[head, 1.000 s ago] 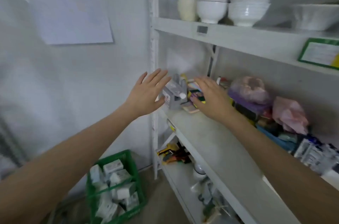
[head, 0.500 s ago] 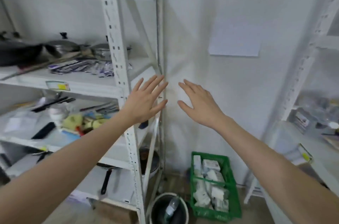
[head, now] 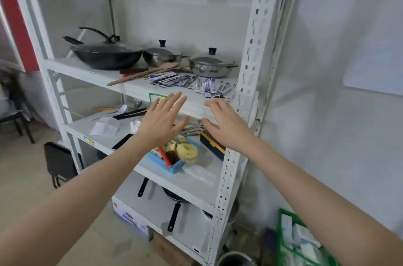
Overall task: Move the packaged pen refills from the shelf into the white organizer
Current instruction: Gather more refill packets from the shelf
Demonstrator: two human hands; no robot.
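Observation:
Several packaged pen refills [head: 192,83] lie spread along the front of a white metal shelf [head: 139,88], in clear and blue wrappers, right of a wooden spatula. My left hand [head: 162,120] and my right hand [head: 224,125] are both raised just below and in front of that shelf's edge, fingers straight and spread, holding nothing. Neither hand touches the refills. The white organizer is not in view.
Behind the refills stand a black wok [head: 106,54] and two lidded steel pots [head: 210,65]. A blue tray [head: 172,164] of scrubbers sits on the lower shelf. The rack's upright post [head: 250,82] stands right of my hands. A green crate [head: 303,241] rests on the floor.
My view has swung left from the other shelf, past the wall, to this rack. Both hands stay raised and empty, and the refills are now directly before them.

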